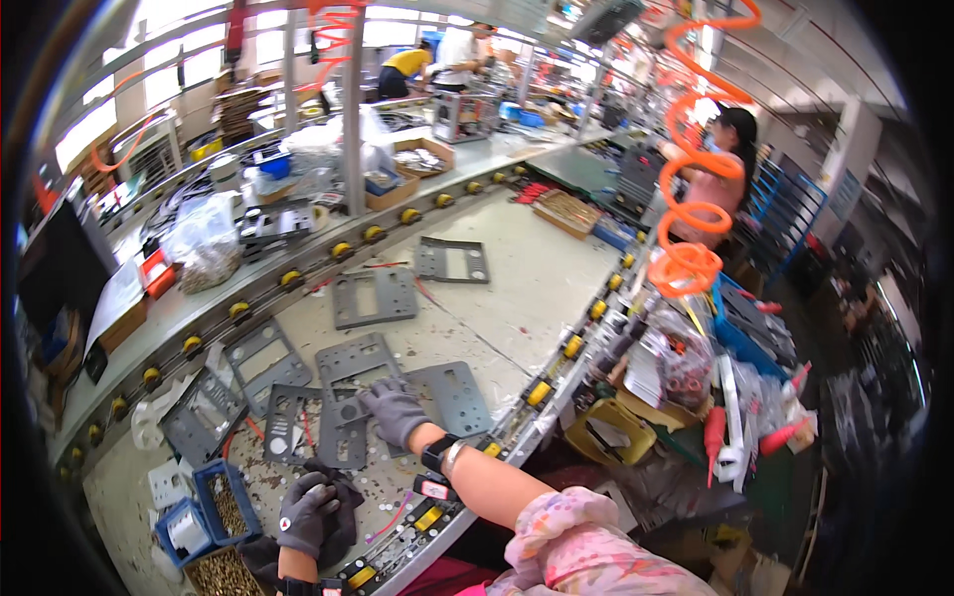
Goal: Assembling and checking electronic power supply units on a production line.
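My right hand, in a grey glove, lies over the lower right edge of a grey metal panel with a rectangular cutout. Its fingers are stretched out on the panel's surface. More grey panels with cutouts and holes lie around it: one under and right of the hand, one to the left. Nearer to me, my gloved left hand is held low over the table, fingers curled together. Whatever is in them is too small or hidden to make out. Dark fabric or shadow shows behind that hand.
Blue bins of small brass-coloured parts stand beside my left hand. Further panels lie farther along the table. A roller rail runs along the right edge. An orange coiled hose hangs at right; another person stands beyond.
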### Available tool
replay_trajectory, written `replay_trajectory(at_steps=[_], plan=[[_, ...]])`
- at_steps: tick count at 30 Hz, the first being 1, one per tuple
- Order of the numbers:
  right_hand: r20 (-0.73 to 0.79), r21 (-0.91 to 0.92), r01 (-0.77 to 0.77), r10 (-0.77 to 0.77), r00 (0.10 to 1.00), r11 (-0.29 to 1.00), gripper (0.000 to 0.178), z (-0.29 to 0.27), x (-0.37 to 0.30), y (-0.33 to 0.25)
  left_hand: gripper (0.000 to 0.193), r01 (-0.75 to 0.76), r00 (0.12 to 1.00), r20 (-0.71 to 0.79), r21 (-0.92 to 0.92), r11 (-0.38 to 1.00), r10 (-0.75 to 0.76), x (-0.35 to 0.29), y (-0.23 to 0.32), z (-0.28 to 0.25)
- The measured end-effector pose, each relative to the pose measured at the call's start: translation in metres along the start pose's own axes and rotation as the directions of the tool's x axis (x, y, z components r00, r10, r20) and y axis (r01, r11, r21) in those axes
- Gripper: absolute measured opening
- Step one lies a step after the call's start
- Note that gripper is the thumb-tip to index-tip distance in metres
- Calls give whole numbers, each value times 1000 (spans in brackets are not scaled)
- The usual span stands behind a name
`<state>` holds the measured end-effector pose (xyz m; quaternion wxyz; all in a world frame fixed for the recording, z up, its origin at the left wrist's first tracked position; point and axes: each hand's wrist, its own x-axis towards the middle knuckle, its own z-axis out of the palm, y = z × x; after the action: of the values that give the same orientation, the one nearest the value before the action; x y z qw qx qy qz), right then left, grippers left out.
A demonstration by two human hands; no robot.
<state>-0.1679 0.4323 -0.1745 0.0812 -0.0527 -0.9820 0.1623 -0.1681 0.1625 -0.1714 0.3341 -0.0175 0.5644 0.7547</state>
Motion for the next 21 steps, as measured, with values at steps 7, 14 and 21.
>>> replay_trajectory(at_steps=[7,14,21], plan=[[-33,-66,-26,24,999,997,25,25,13,-10,28,-29,999,23,64,998,27,4,-3,-10],[517,-133,152,-62,854,979,42,-6,-6,-48,28,-39,999,37,67,997,36,3,-5,-16],[576,-101,264,-160,801,959,31,-32,-34,-63,28,-44,998,39,83,996,41,7,-10,-26]])
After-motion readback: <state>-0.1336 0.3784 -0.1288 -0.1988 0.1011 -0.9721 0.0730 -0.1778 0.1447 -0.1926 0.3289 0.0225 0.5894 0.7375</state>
